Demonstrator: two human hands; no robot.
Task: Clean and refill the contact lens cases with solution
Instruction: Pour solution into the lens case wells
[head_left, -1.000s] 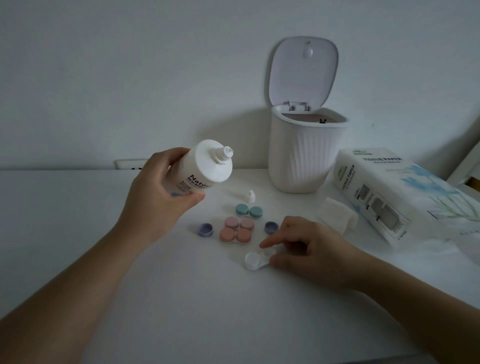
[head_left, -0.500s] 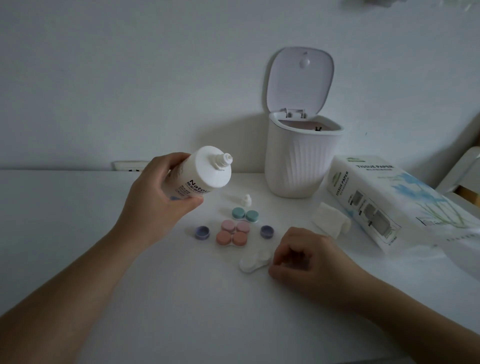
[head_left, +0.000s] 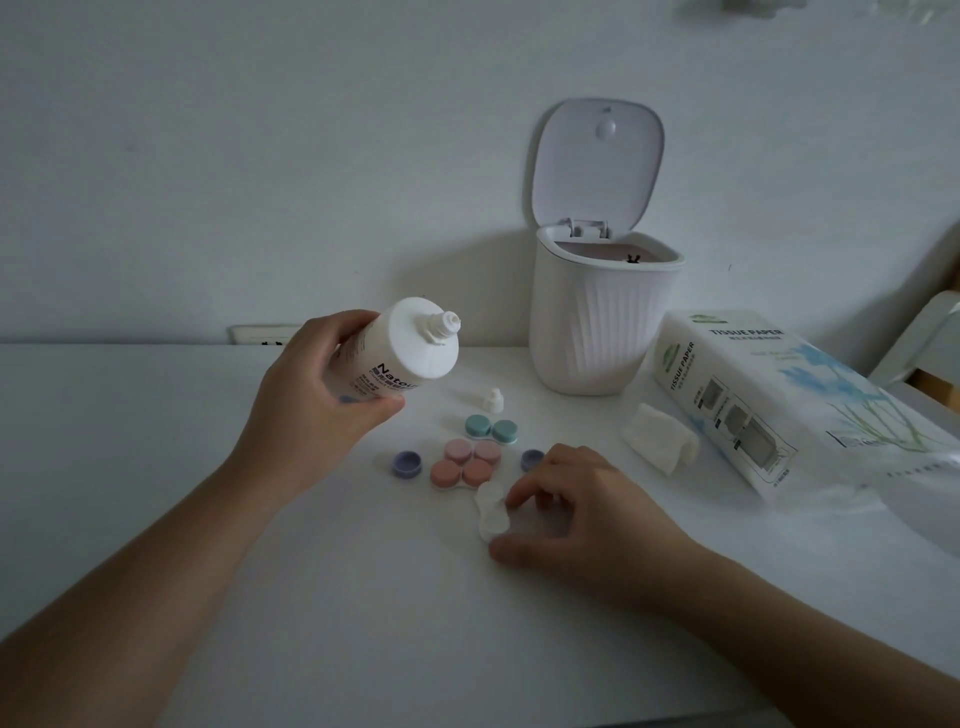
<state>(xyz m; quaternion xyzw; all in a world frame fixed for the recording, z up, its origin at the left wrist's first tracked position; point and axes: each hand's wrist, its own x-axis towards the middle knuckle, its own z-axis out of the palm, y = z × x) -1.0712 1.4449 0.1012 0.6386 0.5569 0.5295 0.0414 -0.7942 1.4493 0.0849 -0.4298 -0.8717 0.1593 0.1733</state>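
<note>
My left hand (head_left: 311, 405) holds a white solution bottle (head_left: 402, 348) tilted, with its uncapped nozzle pointing right and up. Its small white cap (head_left: 492, 400) stands on the table. My right hand (head_left: 576, 514) pinches a white open lens case base (head_left: 491, 512) flat on the table between index finger and thumb. Behind it lie a green-capped case (head_left: 491, 430), a pink-capped case (head_left: 471, 451) and an orange-capped case (head_left: 462, 474). Two loose purple caps (head_left: 407, 463) (head_left: 532, 458) rest on either side.
A white ribbed bin (head_left: 597, 322) with its lid up stands against the wall. A tissue paper pack (head_left: 769, 400) lies at the right, with a crumpled tissue (head_left: 660, 441) in front of it. A wall socket (head_left: 260, 335) sits behind my left hand.
My right hand has turned the white case base from lying sideways to pointing away from me. The bottle in my left hand has stayed about where it was.
</note>
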